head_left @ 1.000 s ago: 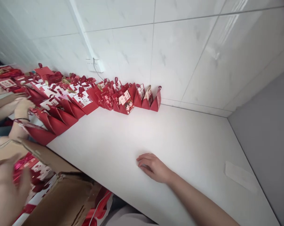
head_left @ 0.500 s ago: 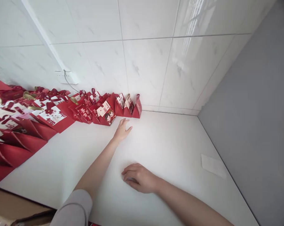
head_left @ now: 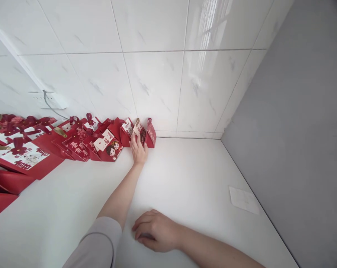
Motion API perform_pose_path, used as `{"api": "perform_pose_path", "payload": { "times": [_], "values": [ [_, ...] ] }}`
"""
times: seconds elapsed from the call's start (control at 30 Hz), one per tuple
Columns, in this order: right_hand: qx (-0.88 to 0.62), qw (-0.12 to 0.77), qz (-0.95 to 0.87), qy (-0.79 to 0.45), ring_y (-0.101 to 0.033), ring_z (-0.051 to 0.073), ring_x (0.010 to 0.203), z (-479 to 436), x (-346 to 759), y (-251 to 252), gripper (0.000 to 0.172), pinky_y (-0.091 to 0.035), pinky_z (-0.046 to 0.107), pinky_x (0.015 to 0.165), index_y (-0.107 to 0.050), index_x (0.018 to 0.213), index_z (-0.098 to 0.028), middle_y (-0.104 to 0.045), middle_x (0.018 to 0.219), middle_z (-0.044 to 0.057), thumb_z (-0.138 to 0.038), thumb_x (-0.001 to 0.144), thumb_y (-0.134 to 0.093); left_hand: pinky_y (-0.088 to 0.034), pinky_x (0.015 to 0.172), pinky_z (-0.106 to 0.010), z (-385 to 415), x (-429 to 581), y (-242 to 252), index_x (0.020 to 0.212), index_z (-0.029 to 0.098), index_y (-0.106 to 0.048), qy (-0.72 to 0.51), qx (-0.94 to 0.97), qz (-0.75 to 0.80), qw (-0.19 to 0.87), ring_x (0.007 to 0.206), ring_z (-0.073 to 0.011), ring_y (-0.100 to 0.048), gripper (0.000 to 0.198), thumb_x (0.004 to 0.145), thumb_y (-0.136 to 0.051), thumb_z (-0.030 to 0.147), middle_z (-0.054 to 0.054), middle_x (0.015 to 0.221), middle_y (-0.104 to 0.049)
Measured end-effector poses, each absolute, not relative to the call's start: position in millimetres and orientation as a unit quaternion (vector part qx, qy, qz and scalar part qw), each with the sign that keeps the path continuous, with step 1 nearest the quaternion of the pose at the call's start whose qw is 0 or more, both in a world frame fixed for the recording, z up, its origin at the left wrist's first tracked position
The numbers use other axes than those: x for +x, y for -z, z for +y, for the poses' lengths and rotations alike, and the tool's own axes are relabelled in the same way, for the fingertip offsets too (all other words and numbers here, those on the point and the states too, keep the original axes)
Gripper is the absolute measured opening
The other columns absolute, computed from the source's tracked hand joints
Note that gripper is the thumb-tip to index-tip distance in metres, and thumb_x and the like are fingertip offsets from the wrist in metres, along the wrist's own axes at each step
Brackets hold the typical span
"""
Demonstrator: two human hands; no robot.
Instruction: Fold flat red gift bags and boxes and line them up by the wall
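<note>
A row of small red gift boxes with ribbon handles lines the tiled wall on a white table (head_left: 185,178). My left hand (head_left: 137,149) is stretched far forward and its fingers touch a small red gift box (head_left: 140,131) near the right end of the row, next to the last box (head_left: 151,133). Its fingers look closed around that box's front. My right hand (head_left: 154,234) rests on the table near me, palm down, fingers curled under, with nothing visible in it.
Larger red gift bags (head_left: 26,160) with white printed labels lie at the left. A wall socket (head_left: 50,100) with a cable sits above them. A grey panel (head_left: 291,123) bounds the table on the right. A pale patch (head_left: 243,199) marks the tabletop.
My left hand has reached forward from the cardboard carton at the lower left to the small boxes by the wall. My view has swung to the right. My right hand has stayed put.
</note>
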State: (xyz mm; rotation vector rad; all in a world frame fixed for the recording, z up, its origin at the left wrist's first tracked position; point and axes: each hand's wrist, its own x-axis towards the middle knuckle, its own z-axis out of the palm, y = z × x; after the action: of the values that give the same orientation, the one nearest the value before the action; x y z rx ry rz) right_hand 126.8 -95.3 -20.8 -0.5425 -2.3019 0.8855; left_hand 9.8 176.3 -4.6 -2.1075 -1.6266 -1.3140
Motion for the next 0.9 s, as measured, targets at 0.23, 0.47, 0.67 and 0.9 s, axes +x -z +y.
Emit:
{"api": "perform_pose_path", "payload": {
  "times": [0.23, 0.47, 0.67, 0.9],
  "values": [
    [-0.204, 0.292, -0.877, -0.323, -0.061, 0.014, 0.113, -95, 128, 18, 0.010, -0.039, 0.028, 0.101, -0.063, 0.099, -0.023, -0.068, 0.122, 0.002, -0.024, 0.090, -0.060, -0.009, 0.117, -0.068, 192, 8, 12, 0.120, 0.016, -0.064, 0.398, -0.660, -0.635, 0.051, 0.149, -0.0457, -0.008, 0.036, 0.087, -0.058, 0.027, -0.019, 0.161, -0.011],
    [-0.213, 0.278, -0.883, -0.312, -0.060, 0.015, 0.114, -95, 128, 17, 0.008, -0.041, 0.030, 0.101, -0.064, 0.098, -0.022, -0.069, 0.120, 0.003, -0.024, 0.091, -0.059, -0.019, 0.115, -0.068, 162, -4, 5, 0.094, 0.018, -0.059, 0.443, -0.649, -0.618, 0.032, 0.146, -0.0400, -0.024, 0.011, 0.087, -0.057, 0.027, -0.020, 0.142, -0.035],
    [-0.254, 0.363, -0.845, -0.300, -0.057, 0.018, 0.122, -100, 130, 9, 0.027, -0.044, 0.032, 0.105, -0.058, 0.115, -0.023, -0.059, 0.134, 0.008, -0.018, 0.089, -0.055, -0.054, 0.097, -0.047, 109, -50, 8, 0.109, 0.021, -0.044, 0.496, -0.666, -0.556, -0.040, 0.123, -0.0288, -0.055, 0.036, 0.079, -0.064, 0.021, -0.018, 0.134, -0.045],
    [-0.451, 0.627, -0.576, -0.269, -0.025, 0.024, 0.148, -84, 141, -3, 0.052, -0.028, 0.050, 0.119, -0.029, 0.145, -0.025, -0.023, 0.159, 0.013, -0.026, 0.096, -0.048, -0.051, 0.102, -0.048, 47, -62, 14, 0.131, 0.023, -0.039, 0.465, -0.687, -0.451, -0.329, 0.119, -0.0278, -0.061, 0.070, 0.074, -0.076, 0.042, -0.014, 0.129, -0.060]
  ]
}}
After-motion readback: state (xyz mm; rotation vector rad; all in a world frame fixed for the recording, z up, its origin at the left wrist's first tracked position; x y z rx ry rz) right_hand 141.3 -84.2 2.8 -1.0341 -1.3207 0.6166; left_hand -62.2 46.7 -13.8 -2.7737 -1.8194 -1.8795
